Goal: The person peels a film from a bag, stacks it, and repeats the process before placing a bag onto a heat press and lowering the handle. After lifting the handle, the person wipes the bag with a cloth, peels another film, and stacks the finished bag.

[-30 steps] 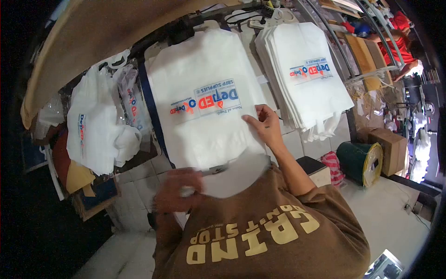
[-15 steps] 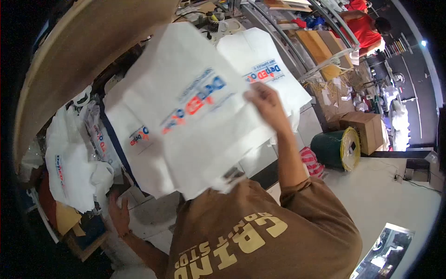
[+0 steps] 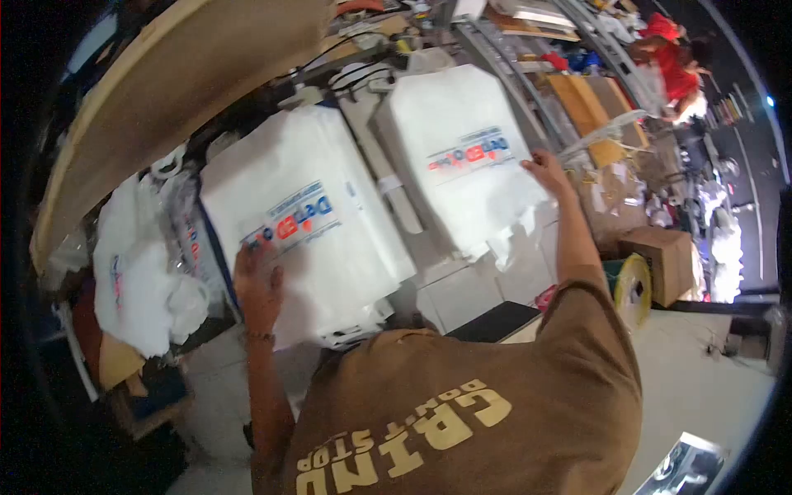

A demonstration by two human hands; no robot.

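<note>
Two stacks of white plastic bags with blue and red print lie side by side in front of me. Over the lower left part of the left stack (image 3: 330, 272) is my left hand (image 3: 257, 289), its fingers apart and fingertips near the print. My right hand (image 3: 551, 175) pinches the right edge of the top bag on the right stack (image 3: 458, 107), beside its print. The cut handle ends of both stacks point toward me.
More white bags (image 3: 136, 272) are heaped at the far left, near a curved tan panel (image 3: 165, 91). Metal rails and a brown board (image 3: 582, 107) stand behind. To the right are a cardboard box (image 3: 660, 262), a yellow-rimmed spool (image 3: 634, 290) and a person in red (image 3: 672, 74).
The bag my right hand held raised over the left stack is no longer lifted. My right hand has moved right to the other stack; my left hand came up over the left stack.
</note>
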